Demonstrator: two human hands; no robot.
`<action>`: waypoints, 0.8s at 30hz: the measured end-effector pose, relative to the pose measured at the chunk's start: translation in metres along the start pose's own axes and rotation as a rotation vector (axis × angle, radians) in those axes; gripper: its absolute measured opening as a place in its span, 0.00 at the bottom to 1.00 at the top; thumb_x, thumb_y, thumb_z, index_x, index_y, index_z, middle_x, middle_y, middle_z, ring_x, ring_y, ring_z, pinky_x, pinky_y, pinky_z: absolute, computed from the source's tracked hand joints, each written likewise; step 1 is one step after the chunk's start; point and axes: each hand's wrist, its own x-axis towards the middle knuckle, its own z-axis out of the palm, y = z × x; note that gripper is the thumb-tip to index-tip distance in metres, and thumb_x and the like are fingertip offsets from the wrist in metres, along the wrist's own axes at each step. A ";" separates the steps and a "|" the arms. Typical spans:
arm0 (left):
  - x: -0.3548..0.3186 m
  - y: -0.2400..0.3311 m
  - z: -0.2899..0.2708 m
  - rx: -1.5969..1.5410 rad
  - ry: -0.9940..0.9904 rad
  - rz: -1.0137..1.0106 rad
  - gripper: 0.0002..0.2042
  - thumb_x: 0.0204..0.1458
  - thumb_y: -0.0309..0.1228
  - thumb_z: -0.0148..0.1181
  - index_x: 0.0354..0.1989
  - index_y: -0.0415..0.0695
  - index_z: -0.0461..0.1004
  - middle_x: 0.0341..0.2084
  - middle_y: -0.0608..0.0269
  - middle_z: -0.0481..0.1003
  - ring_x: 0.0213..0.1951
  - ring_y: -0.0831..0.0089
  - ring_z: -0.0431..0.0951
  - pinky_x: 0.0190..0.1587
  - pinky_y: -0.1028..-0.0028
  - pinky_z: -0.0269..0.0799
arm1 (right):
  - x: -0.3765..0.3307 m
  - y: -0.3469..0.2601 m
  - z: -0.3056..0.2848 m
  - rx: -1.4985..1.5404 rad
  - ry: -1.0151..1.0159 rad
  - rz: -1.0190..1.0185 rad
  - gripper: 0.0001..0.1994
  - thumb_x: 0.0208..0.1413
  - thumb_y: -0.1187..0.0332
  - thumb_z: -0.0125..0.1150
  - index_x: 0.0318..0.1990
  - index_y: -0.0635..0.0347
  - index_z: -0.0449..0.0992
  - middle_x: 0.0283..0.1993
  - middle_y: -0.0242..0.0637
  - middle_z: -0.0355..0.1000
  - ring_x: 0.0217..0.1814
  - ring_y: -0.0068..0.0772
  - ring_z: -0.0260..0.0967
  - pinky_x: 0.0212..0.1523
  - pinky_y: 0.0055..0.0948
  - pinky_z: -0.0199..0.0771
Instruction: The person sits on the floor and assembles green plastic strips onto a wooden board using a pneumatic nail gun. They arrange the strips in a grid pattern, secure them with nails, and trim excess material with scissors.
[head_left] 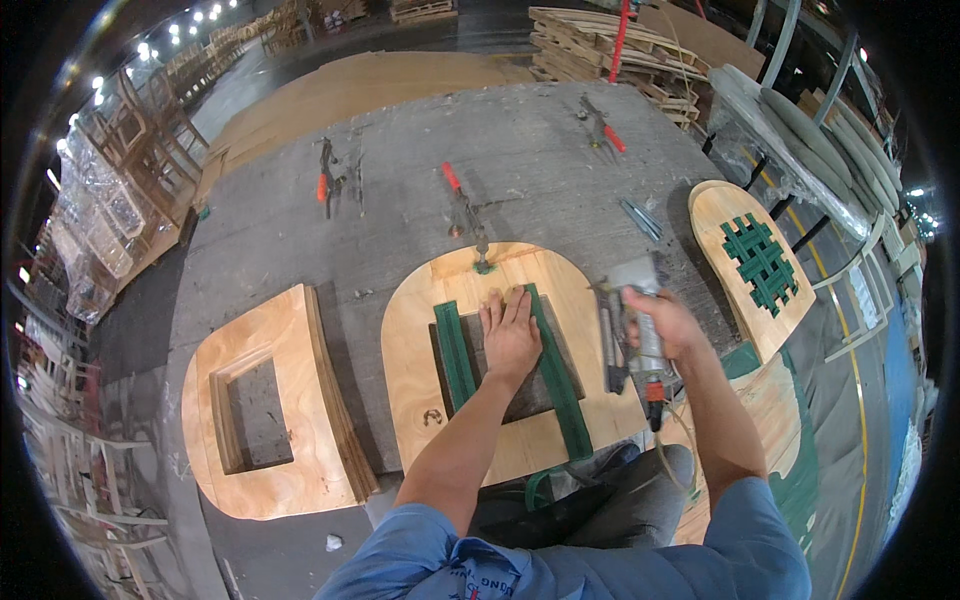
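A rounded plywood seat frame with a square opening lies before me, its far edge under a toggle clamp with a red handle. Two green webbing straps cross the opening lengthwise: a left strap and a right strap, whose loose end hangs past the near edge. My left hand lies flat on the frame's far side, fingers stretched out beside the top of the right strap. My right hand grips a silver pneumatic staple gun, slightly blurred, over the frame's right side. An air hose runs from its orange-and-black fitting.
Left stands a stack of similar frames. Right is a panel with woven green webbing. More toggle clamps, a left one and a right one, sit on the grey table. Staple strips lie farther back.
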 end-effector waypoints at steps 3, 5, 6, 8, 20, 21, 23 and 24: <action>0.002 0.004 0.000 -0.021 0.014 0.015 0.25 0.59 0.32 0.57 0.66 0.44 0.67 0.69 0.61 0.63 0.73 0.43 0.54 0.74 0.41 0.45 | 0.033 0.011 0.041 -0.093 0.004 -0.040 0.24 0.56 0.59 0.74 0.49 0.64 0.69 0.35 0.35 0.73 0.23 0.27 0.70 0.21 0.32 0.72; 0.002 0.004 -0.001 -0.028 0.028 0.025 0.26 0.58 0.31 0.58 0.66 0.44 0.67 0.69 0.61 0.64 0.72 0.42 0.55 0.73 0.41 0.46 | 0.050 0.013 0.064 -0.178 -0.012 -0.022 0.22 0.57 0.60 0.73 0.50 0.64 0.70 0.37 0.35 0.73 0.23 0.27 0.69 0.21 0.31 0.71; 0.003 0.004 -0.001 -0.033 0.036 0.031 0.26 0.58 0.31 0.58 0.66 0.44 0.68 0.68 0.61 0.64 0.72 0.42 0.55 0.73 0.41 0.47 | 0.058 0.015 0.073 -0.221 -0.014 -0.020 0.21 0.57 0.61 0.72 0.50 0.64 0.72 0.38 0.35 0.74 0.24 0.27 0.69 0.21 0.30 0.70; 0.002 0.002 -0.001 -0.043 0.051 0.022 0.26 0.57 0.31 0.59 0.66 0.44 0.68 0.68 0.60 0.65 0.72 0.42 0.55 0.73 0.42 0.47 | 0.067 0.016 0.089 -0.294 -0.015 -0.012 0.19 0.58 0.62 0.71 0.50 0.63 0.74 0.39 0.35 0.74 0.24 0.26 0.69 0.21 0.30 0.69; 0.004 0.001 -0.004 -0.078 0.037 -0.021 0.26 0.56 0.30 0.58 0.66 0.45 0.68 0.68 0.62 0.63 0.72 0.45 0.54 0.73 0.43 0.47 | 0.091 0.031 0.105 -0.422 0.013 -0.044 0.14 0.59 0.64 0.69 0.45 0.64 0.78 0.35 0.33 0.75 0.20 0.25 0.67 0.17 0.30 0.65; 0.004 0.001 -0.003 -0.079 0.032 -0.026 0.26 0.56 0.30 0.58 0.66 0.45 0.68 0.68 0.62 0.63 0.72 0.45 0.54 0.73 0.43 0.47 | 0.091 0.031 0.107 -0.426 0.020 -0.049 0.14 0.59 0.64 0.69 0.45 0.64 0.78 0.35 0.33 0.75 0.20 0.25 0.67 0.17 0.30 0.65; 0.004 0.000 -0.003 -0.090 0.026 -0.027 0.26 0.56 0.30 0.58 0.66 0.45 0.68 0.69 0.62 0.63 0.73 0.45 0.53 0.73 0.43 0.47 | 0.092 0.033 0.108 -0.411 0.020 -0.065 0.14 0.59 0.64 0.68 0.45 0.64 0.78 0.34 0.34 0.75 0.20 0.25 0.66 0.17 0.30 0.64; 0.004 0.000 -0.003 -0.094 0.023 -0.028 0.26 0.55 0.30 0.58 0.66 0.45 0.68 0.69 0.62 0.63 0.73 0.45 0.53 0.73 0.42 0.47 | 0.092 0.034 0.107 -0.391 0.011 -0.076 0.13 0.59 0.64 0.68 0.45 0.64 0.78 0.34 0.34 0.75 0.20 0.25 0.66 0.17 0.30 0.64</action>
